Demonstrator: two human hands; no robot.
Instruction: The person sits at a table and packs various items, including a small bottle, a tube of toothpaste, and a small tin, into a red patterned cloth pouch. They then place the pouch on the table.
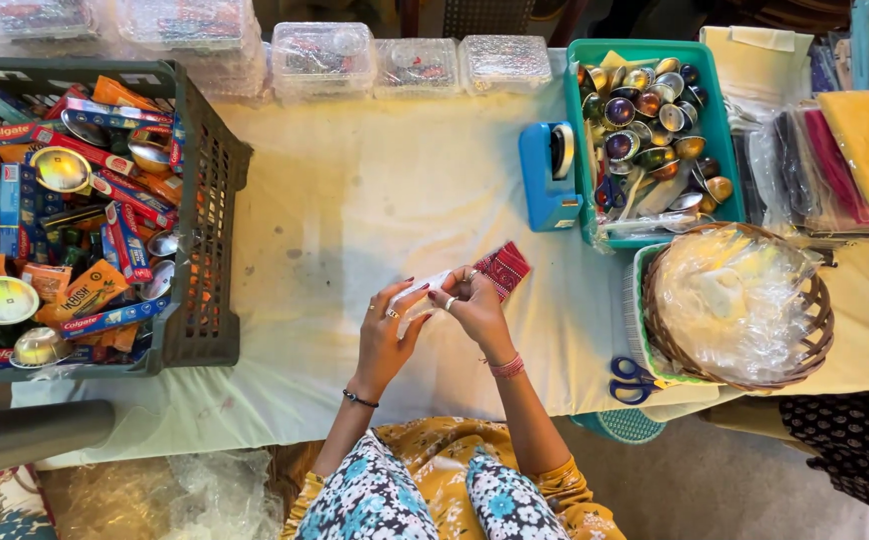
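Over the white cloth of the table (pixel 355 200), my left hand (pixel 387 335) and my right hand (pixel 473 305) meet. Together they pinch a small flat packet (pixel 490 272) in clear wrap. Its far end is red with a dark pattern and its near end is white. My left fingers grip the white end, and my right fingers grip the middle. Rings sit on both hands, a dark bracelet on the left wrist and red bangles on the right.
A dark crate (pixel 205 200) of boxed tubes and shiny bowls stands at left. A blue tape dispenser (pixel 550 175), a teal tray (pixel 655 50) of small metallic cups, a wicker basket (pixel 815 330) with plastic wrap and blue scissors (pixel 630 380) lie right. Clear boxes (pixel 415 65) line the far edge.
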